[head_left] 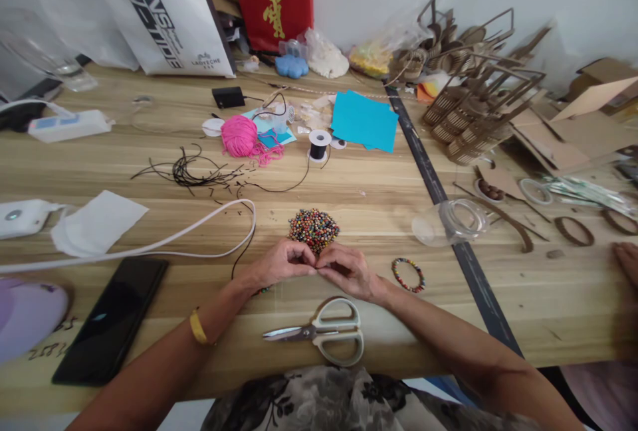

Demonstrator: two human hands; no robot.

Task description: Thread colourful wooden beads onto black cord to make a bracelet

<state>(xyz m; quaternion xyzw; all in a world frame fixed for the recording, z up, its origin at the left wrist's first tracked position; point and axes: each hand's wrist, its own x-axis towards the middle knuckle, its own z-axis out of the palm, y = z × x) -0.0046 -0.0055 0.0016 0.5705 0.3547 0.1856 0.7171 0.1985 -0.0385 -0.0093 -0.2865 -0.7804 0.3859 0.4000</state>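
Note:
My left hand [284, 263] and my right hand [349, 271] meet fingertip to fingertip just in front of a heap of small multicoloured beads [314, 228]. Both pinch closed, and whatever lies between the fingertips is too small to make out. Black cord [245, 248] runs from a spool [319, 145] across the table and passes under my left wrist. A few strung beads [262, 291] show below that wrist. To the right of my right hand lies a finished-looking beaded bracelet [409, 275]. Scissors [319, 333] with pale handles rest between my forearms, blades pointing left.
A phone [110, 321] and a white cable [209, 218] lie at left. Behind are cut black cords [189, 172], pink yarn [239, 137] and blue sheets [363, 120]. A clear round container [461, 218] stands right. Another person's hand [627, 261] shows at the right edge.

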